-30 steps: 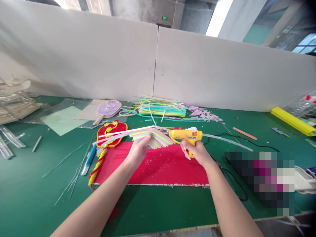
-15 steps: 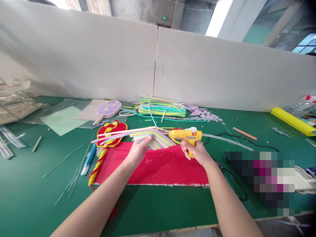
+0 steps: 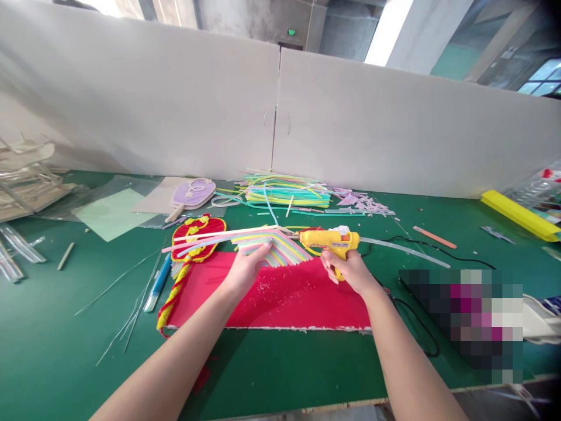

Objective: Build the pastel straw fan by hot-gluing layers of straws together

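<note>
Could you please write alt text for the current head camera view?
A person's right hand grips a yellow glue gun pointed at a chevron-striped pastel panel held in the left hand, above a red board on a green table. Loose coloured strips lie behind.

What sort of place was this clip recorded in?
Most likely a craft workshop: a yellow glue gun in the right hand, a pile of colorful strips on the green table, and a red fan-shaped piece.

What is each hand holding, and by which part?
The left hand holds the striped pastel piece near its lower left edge; the right hand holds the yellow glue gun by its handle.
</note>
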{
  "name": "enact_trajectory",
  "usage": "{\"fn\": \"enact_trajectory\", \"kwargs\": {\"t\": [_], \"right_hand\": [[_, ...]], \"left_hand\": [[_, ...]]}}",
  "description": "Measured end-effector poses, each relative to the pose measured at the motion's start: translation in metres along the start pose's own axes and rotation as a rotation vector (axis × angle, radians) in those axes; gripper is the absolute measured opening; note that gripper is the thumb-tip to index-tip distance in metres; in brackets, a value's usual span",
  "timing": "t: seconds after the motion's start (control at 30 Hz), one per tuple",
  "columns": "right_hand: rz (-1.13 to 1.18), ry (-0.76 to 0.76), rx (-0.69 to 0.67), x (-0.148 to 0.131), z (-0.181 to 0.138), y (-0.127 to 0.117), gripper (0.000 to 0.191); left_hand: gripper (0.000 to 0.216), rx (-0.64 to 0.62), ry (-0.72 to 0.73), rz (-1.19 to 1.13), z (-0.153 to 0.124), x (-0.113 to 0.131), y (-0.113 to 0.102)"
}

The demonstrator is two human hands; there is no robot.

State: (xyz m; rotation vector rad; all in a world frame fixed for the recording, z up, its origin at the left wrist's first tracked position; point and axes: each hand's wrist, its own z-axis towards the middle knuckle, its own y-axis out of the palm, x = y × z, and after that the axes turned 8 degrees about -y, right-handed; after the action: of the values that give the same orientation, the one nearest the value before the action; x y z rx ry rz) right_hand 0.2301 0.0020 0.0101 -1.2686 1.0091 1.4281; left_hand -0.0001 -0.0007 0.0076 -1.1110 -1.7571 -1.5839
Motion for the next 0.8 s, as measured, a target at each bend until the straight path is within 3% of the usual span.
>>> {"fn": "enact_trajectory", "kwargs": {"t": [0.4, 0.8], "right_hand": [[-0.004, -0.002, -0.004, -0.0005, -0.0004, 0.0004, 0.039], [0.010, 0.003, -0.033, 0.0058, 0.0030, -0.0049, 0.041]], "left_hand": [[0.033, -0.011, 0.027, 0.013, 0.0001, 0.0018, 0.0023], [0.037, -0.099, 0.067, 0.024, -0.0006, 0.0092, 0.0017]]}}
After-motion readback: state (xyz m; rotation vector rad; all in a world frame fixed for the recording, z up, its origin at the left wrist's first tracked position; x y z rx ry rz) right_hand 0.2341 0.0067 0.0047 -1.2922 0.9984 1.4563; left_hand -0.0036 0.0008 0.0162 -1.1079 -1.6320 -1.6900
